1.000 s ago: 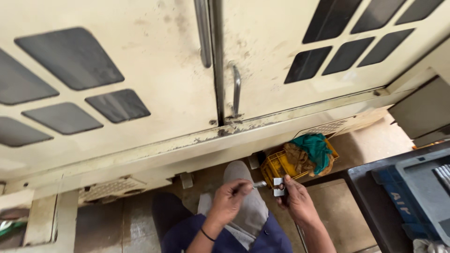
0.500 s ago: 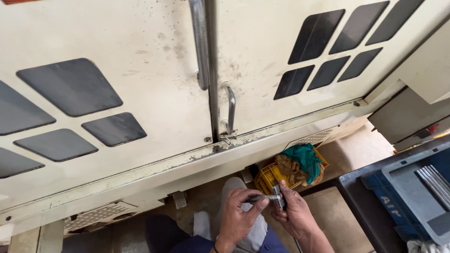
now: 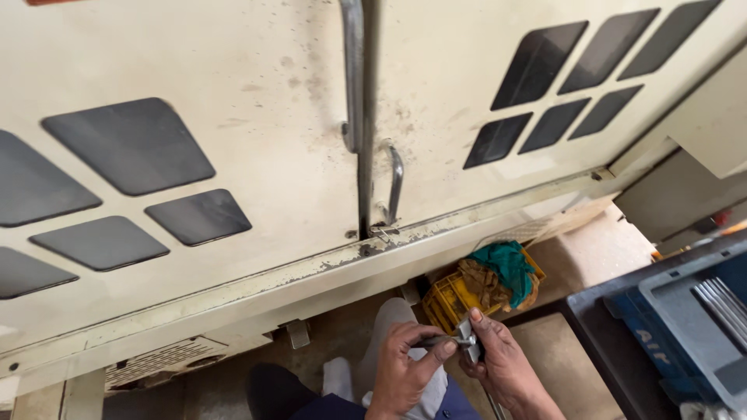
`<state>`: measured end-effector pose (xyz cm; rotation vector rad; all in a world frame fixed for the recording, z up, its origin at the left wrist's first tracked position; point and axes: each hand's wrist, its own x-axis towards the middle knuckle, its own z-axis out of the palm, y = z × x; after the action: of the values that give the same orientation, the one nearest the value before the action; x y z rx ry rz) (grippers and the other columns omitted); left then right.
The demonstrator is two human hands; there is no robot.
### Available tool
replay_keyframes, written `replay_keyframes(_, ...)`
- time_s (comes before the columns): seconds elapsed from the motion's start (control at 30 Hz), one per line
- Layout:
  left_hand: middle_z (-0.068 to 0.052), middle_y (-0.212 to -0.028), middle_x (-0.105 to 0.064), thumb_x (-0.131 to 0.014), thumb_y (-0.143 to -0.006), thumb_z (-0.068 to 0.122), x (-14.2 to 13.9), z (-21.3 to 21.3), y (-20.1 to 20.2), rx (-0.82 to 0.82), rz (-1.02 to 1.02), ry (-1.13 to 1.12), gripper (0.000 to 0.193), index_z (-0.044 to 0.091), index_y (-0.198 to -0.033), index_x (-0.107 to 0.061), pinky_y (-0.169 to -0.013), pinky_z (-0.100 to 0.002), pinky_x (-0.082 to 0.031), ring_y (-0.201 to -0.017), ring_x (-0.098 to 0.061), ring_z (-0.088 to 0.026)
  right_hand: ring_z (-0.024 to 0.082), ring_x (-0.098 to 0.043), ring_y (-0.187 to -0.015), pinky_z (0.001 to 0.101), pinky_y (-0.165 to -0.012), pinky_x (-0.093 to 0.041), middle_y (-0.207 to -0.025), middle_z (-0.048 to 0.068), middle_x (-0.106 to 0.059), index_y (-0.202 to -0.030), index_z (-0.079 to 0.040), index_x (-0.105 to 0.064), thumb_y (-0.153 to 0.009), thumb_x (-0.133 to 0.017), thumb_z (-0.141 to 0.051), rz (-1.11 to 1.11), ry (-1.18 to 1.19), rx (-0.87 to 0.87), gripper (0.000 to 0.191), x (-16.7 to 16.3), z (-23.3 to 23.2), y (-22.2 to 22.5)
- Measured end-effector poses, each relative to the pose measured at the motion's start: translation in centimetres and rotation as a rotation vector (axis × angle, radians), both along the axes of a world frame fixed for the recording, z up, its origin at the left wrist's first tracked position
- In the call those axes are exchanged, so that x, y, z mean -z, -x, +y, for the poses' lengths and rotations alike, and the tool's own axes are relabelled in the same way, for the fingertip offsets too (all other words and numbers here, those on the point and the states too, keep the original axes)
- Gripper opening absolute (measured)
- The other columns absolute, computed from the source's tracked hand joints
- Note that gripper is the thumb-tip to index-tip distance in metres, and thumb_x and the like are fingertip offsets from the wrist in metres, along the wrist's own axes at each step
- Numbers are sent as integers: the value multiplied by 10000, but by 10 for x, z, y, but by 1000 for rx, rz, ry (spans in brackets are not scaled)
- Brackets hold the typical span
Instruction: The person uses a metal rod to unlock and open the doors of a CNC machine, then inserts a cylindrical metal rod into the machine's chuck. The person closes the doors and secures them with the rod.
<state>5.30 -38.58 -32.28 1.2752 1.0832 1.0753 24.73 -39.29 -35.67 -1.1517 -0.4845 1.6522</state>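
— Metal, is it, that small thing the hands are working on?

— Looks so. The left hand (image 3: 405, 365) is pinching a thin grey metal rod (image 3: 437, 341) between thumb and curled fingers, and the right hand (image 3: 502, 362) is wrapping closed around a small metal tool (image 3: 468, 342) at the rod's end. Exactly how the two pieces are joining is too small to tell.

— Where is that happening?

— Just below the yellow crate (image 3: 451, 299), over the person's grey knee (image 3: 393, 319).

— And around the crate?

— Teal and brown rags (image 3: 498, 272) are lying in it. Above it, the cream machine doors (image 3: 257, 117) are standing shut; to its right, a blue tool case (image 3: 677, 327) is sitting.
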Motion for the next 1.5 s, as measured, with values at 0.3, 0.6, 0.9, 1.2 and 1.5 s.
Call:
replay_keyframes(0.3,-70,-874,-679,-864,-780,285,16,-9,-15,22,-14,-29,299,17,-895,-796,-817,-327,-535,-917,-637,-182,94,-404,-415,250,-389,-301,-562,9,-519,-808,-59,-612,-994,-551,-427,-94,-55,-9,417,-13,-16,-7)
replay_keyframes(0.6,-75,-894,-606,-696,-998,355,48,-12,-3,31,-723,69,374,-7,-909,-684,-873,-328,-431,-874,-544,-179,125,-448,-474,290,-445,-333,-626,28,-551,-900,-76,-645,-1069,-480,-421,-457,-69,485,418,-26,-31,-106)
replay_keyframes(0.9,-37,-890,-520,-583,-1034,404,42,-20,-11,22,-732,121,412,6,-947,-642,-806,-321,-384,-834,-421,-150,175,-613,-712,349,-635,-531,-893,127,-708,-1080,36,-645,-1068,-532,-244,-706,127,568,302,81,-72,-209)
replay_keyframes(1.2,-35,-906,-590,-584,-1018,359,86,-29,-41,64,-639,232,398,-27,-1006,-683,-798,-308,-403,-825,-473,-134,255,-673,-896,360,-823,-536,-1026,153,-686,-1146,81,-572,-1063,-497,-117,-97,53,1055,227,131,-88,-225)
replay_keyframes(1.5,-89,-1197,-670,-567,-995,167,124,-20,-77,253,-250,209,432,-35,-1377,-584,-1000,-319,-459,-1160,-602,-178,143,-669,-1127,348,-971,-563,-1216,54,-715,-1369,-61,-603,-921,-632,-163,-579,-360,140,460,28,-68,-33)
